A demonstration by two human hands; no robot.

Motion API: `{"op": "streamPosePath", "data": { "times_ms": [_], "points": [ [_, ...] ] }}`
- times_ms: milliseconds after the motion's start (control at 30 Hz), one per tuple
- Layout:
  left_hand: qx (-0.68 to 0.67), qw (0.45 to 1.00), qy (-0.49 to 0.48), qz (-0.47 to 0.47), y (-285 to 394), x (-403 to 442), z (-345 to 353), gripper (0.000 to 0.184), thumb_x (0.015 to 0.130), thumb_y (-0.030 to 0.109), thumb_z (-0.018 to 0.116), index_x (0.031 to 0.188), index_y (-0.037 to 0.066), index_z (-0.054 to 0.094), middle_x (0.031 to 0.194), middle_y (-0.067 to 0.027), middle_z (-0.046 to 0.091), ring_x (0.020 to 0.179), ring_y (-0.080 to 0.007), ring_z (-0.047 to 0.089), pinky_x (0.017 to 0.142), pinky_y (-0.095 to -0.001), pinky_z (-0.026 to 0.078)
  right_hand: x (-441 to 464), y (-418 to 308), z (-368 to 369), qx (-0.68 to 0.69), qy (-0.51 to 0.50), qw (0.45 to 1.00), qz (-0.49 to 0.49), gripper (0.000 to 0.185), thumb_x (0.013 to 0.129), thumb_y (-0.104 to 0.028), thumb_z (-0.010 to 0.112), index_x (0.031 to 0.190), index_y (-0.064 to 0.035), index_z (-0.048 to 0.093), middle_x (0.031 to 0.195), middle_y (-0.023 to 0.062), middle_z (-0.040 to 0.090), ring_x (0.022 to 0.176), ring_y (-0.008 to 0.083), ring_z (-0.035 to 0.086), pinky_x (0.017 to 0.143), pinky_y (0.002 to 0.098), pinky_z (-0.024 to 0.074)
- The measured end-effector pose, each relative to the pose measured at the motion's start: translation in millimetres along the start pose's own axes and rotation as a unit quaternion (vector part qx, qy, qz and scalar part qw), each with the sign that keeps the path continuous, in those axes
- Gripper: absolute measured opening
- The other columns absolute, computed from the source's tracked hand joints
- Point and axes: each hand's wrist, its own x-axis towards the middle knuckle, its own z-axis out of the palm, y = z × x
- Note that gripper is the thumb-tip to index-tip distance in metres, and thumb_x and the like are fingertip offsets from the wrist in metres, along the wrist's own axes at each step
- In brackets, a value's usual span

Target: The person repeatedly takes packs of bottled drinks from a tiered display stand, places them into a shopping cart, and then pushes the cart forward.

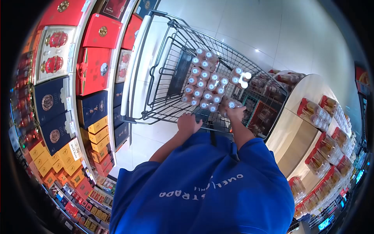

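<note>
A black wire shopping cart (159, 90) stands in front of me, holding several packs of bottles (204, 82) with light round caps, grouped in upright clusters. My left hand (188, 124) is at the cart's near side, its fingers curled over the rim. Inside the cart's near right part, my right hand (236, 113) grips a bottle pack (226, 103); one cap shows beside the fingers, and the rest of the pack is partly hidden by the hand. Another small bottle cluster (240, 78) with bright caps sits farther back in the cart.
Shelves on the left carry red gift boxes (102, 31), dark blue boxes (52, 102) and small orange boxes (98, 135). To the right, a curved wooden display (290, 146) bears several shrink-wrapped packs (313, 113). Pale floor tiles (249, 27) extend beyond the cart.
</note>
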Motion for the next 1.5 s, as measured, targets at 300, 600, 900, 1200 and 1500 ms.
{"op": "streamPosePath", "data": {
  "times_ms": [300,600,900,1200,1500],
  "points": [
    [0.003,1.0,-0.031,-0.002,3,0,-4,0.044,0.086,0.047,0.066,0.086,0.004,0.074,0.094,-0.0146,0.072,0.099,-0.032,0.067,0.083,-0.0478,0.055,13,-3,13,0.002,-0.093,0.995,-0.033,0.119,0.069,-0.051,0.086,0.151,0.0049,0.02,0.133,0.0279,0.063,0.121,0.0423,0.065,0.104,0.0457,0.0516],
    [0.041,0.997,-0.055,-0.017,14,2,-8,0.047,0.088,0.05,0.061,0.093,0.006,0.077,0.095,-0.0151,0.073,0.098,-0.0347,0.069,0.08,-0.0507,0.057,38,62,18,0.095,-0.144,0.975,-0.138,0.095,0.082,-0.049,0.077,0.152,-0.0047,0.032,0.132,0.0289,0.064,0.123,0.0453,0.063,0.105,0.0493,0.05],
    [0.084,0.993,-0.063,-0.05,23,-2,-11,0.045,0.086,0.049,0.06,0.094,0.008,0.079,0.094,-0.0177,0.077,0.092,-0.0382,0.074,0.08,-0.0513,0.057,-21,114,-42,0.251,-0.001,0.941,-0.226,0.078,0.084,-0.031,0.073,0.149,-0.0016,0.043,0.135,0.028,0.06,0.121,0.0417,0.063,0.105,0.0473,0.0492],
    [0.135,0.986,0.088,-0.036,14,-9,18,0.039,0.087,0.042,0.058,0.094,0.01,0.079,0.091,-0.0178,0.077,0.084,-0.0413,0.073,0.072,-0.0546,0.056,-44,254,-176,0.388,0.151,0.872,-0.259,0.065,0.089,-0.016,0.071,0.147,-0.0031,0.045,0.132,0.0205,0.056,0.1,0.0295,0.067,0.083,0.0391,0.0581],
    [0.145,0.981,0.132,-0.011,13,-12,28,0.046,0.091,0.039,0.05,0.099,0.003,0.078,0.095,-0.0236,0.075,0.089,-0.0455,0.071,0.075,-0.0595,0.053,-72,514,-387,0.288,0.445,0.828,-0.182,0.047,0.091,-0.02,0.068,0.134,-0.0017,0.059,0.125,0.0211,0.065,0.114,0.0375,0.065,0.099,0.045,0.0515]
  ]
}}
